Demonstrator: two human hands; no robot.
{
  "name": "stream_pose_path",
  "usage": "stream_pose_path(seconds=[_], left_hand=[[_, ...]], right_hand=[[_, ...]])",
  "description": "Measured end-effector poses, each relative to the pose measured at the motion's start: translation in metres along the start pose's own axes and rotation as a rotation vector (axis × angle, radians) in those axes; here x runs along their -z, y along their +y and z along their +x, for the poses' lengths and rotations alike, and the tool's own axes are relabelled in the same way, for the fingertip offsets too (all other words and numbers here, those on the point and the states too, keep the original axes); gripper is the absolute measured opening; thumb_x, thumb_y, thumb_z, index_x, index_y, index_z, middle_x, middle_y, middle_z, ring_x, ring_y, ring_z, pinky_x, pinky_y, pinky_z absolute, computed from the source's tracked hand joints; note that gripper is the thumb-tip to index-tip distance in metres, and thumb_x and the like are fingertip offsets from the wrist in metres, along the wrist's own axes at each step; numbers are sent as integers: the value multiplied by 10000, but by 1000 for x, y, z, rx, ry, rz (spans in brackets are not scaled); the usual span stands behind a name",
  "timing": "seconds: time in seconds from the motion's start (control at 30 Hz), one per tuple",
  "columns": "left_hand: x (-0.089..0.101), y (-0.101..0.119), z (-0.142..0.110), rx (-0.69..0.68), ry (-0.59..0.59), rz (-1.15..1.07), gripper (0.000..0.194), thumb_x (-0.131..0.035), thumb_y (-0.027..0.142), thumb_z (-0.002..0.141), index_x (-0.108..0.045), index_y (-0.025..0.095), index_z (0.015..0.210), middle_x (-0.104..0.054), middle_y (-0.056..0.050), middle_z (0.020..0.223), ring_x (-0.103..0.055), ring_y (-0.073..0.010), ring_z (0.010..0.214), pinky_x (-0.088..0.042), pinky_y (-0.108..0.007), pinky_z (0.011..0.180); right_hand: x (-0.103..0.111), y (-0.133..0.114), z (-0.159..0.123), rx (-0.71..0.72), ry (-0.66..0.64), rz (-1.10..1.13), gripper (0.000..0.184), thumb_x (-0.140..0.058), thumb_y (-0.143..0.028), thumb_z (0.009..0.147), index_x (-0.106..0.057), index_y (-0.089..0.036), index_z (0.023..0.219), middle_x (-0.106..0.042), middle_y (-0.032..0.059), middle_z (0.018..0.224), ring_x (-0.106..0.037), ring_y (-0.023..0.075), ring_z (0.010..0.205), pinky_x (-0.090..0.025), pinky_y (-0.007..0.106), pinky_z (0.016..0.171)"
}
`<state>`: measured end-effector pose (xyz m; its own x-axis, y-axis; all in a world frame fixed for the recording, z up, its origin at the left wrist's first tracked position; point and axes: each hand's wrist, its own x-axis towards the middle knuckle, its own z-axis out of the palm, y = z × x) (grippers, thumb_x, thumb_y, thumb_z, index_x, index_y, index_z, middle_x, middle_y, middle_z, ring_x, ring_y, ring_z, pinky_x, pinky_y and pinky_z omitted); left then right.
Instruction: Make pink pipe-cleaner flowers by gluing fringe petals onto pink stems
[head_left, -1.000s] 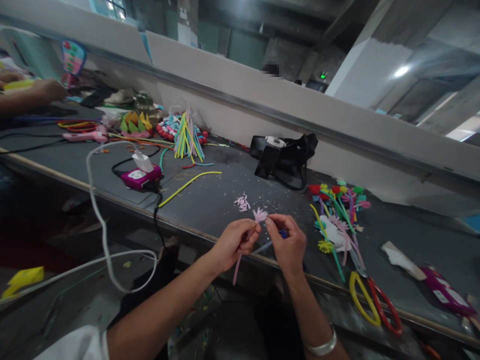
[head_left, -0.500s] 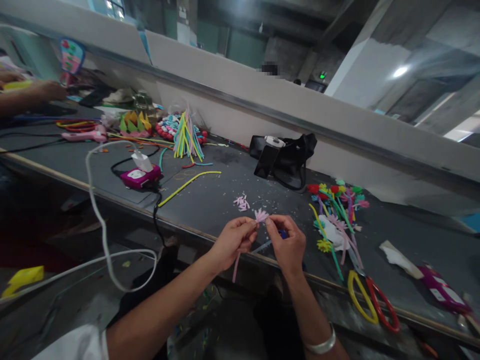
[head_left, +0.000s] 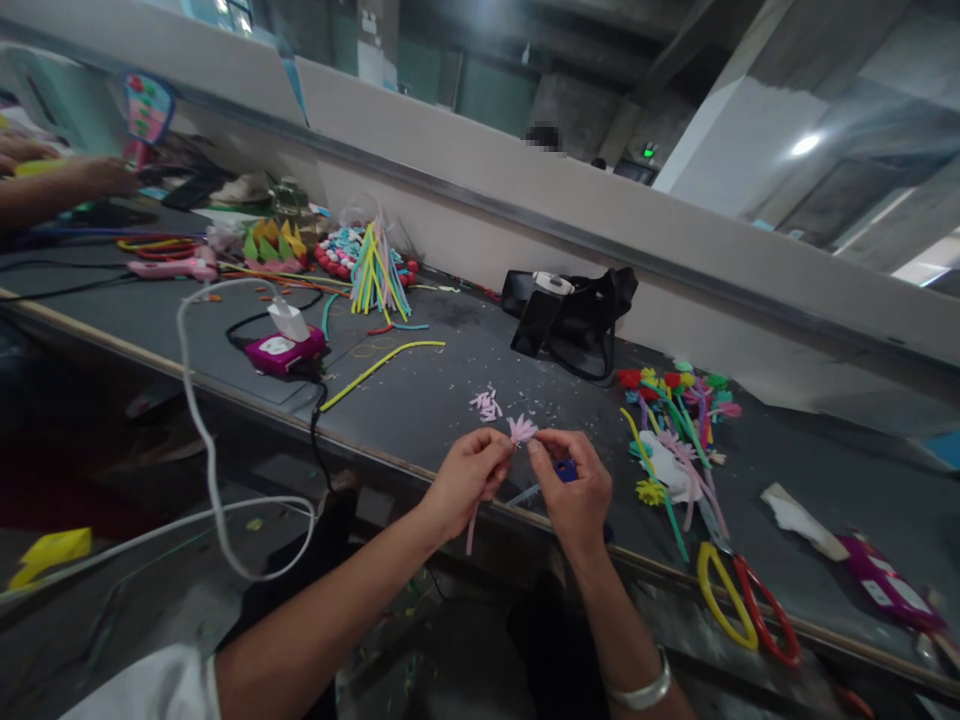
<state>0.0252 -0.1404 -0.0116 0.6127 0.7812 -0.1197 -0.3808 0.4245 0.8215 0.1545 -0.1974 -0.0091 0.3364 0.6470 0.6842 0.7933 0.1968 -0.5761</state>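
A pale pink pipe-cleaner flower is held up over the table's front edge. My left hand is closed around its stem, which hangs out below the fist. Thumb and fingers of my right hand pinch the flower's petals from the right side. Just beyond the flower lies a small pile of pink cut pieces among scattered scraps. Something blue on the table is partly hidden behind my right hand.
Finished colourful flowers and scissors with yellow and red handles lie to the right; the handles overhang the edge. Further left are a yellow pipe cleaner, a purple power strip with cables, and a pipe-cleaner bundle. A black bag rests against the partition. Another person's hand is far left.
The petals of the pink flower look more spread out than before. Both hands keep almost the same place, and the view has shifted very slightly.
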Motion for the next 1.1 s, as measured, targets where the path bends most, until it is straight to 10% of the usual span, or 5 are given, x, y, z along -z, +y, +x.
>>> stream_pose_path(seconds=[0.47,0.77,1.1], left_hand=[[4,6,1,-117,154,48,231,-681,326,747,-511,177,698,-412,88,467,-245,-24,371,-148,-174,362],[14,12,7,-227,254,35,224,-702,320,717,-538,169,706,-454,74,483,-260,-24,384,-159,-175,366],[15,9,8,-198,244,23,231,-697,324,728,-529,168,705,-466,72,503,-262,-17,378,-148,-173,369]], right_hand=[[16,30,4,-72,-11,-226,232,-566,-368,862,-647,-173,960,-653,62,889,-601,189,795,-488,327,763],[46,79,-22,-207,-333,-517,409,-581,-365,768,-621,-162,1121,-639,126,1024,-600,268,933,-465,433,878],[48,59,-22,-417,-128,-260,632,-659,-293,642,-524,-155,1244,-639,76,905,-612,250,811,-491,418,751]])
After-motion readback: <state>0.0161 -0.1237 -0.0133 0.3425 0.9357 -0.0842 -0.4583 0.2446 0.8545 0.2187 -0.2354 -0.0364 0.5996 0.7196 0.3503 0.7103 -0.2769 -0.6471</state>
